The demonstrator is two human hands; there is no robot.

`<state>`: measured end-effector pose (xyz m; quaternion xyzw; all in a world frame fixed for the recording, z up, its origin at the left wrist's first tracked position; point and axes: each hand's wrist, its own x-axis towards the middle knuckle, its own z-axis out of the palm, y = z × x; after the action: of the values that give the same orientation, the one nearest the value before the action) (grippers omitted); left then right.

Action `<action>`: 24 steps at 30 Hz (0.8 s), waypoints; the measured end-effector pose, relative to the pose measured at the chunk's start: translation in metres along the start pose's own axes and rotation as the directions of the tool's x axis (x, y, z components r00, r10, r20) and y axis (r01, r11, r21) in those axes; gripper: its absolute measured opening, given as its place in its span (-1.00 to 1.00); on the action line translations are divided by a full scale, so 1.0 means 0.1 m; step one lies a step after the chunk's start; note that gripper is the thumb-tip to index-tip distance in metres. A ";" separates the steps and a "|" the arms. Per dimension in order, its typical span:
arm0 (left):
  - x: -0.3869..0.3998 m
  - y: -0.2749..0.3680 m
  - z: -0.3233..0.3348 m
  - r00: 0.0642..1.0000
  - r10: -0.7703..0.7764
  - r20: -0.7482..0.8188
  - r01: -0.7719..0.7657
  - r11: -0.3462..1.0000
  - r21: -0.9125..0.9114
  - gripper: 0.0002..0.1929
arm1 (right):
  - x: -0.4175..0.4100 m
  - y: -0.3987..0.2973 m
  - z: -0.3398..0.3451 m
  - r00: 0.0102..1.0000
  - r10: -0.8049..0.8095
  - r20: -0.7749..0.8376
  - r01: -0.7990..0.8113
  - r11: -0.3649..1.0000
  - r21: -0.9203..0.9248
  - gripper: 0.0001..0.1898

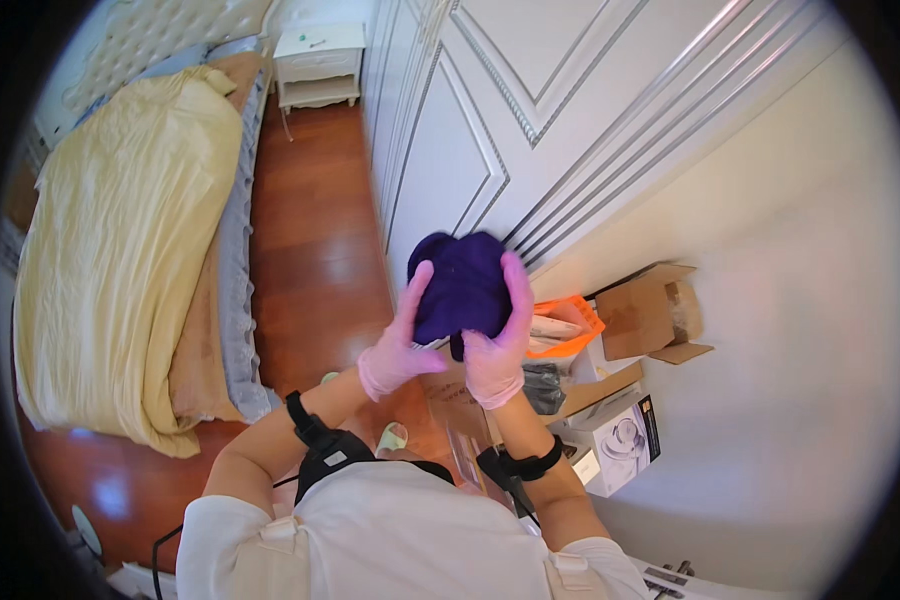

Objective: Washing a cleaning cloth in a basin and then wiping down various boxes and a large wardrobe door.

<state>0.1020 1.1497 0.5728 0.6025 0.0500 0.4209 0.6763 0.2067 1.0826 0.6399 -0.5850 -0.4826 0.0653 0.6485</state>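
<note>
A bunched dark purple cloth [461,285] is held up in front of me, between my two hands. My left hand [403,341], in a pink glove, presses its left side with the fingers pointing up and the thumb to the right. On the other side my right hand [499,337], gloved the same way, curls around the right edge, its thumb at the lower front. What the cloth is exactly cannot be told from its folds. The fingertips behind it are partly hidden.
White wardrobe doors [450,157] rise just beyond the cloth. To the right stand an orange-edged bag [570,326], an open cardboard box [637,319] and a headphone box [619,446]. A bed with a yellow quilt [131,247] lies left, a white nightstand [319,64] farther back, reddish wood floor [319,247] between.
</note>
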 end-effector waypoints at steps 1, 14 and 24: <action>0.16 0.03 0.16 1.000 0.014 -0.011 -0.015 0.994 -0.107 -0.07 | 0.17 -0.16 0.01 0.994 -0.104 0.014 0.104 0.995 0.004 -0.39; 2.18 0.69 0.50 0.678 0.706 0.204 -0.704 0.544 0.456 -0.41 | 0.83 -0.78 -0.42 0.615 -0.582 -0.531 0.151 0.748 -0.646 -0.52; 1.62 -0.74 -0.70 0.770 0.102 0.629 -0.424 0.820 0.386 -0.74 | 0.36 -0.28 0.19 0.799 -0.428 -0.423 -0.010 0.693 -0.721 -0.60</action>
<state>0.2029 1.3119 0.5621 0.8581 -0.1389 0.2811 0.4067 0.1987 1.1110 0.6795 -0.7134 -0.3247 -0.3725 0.4968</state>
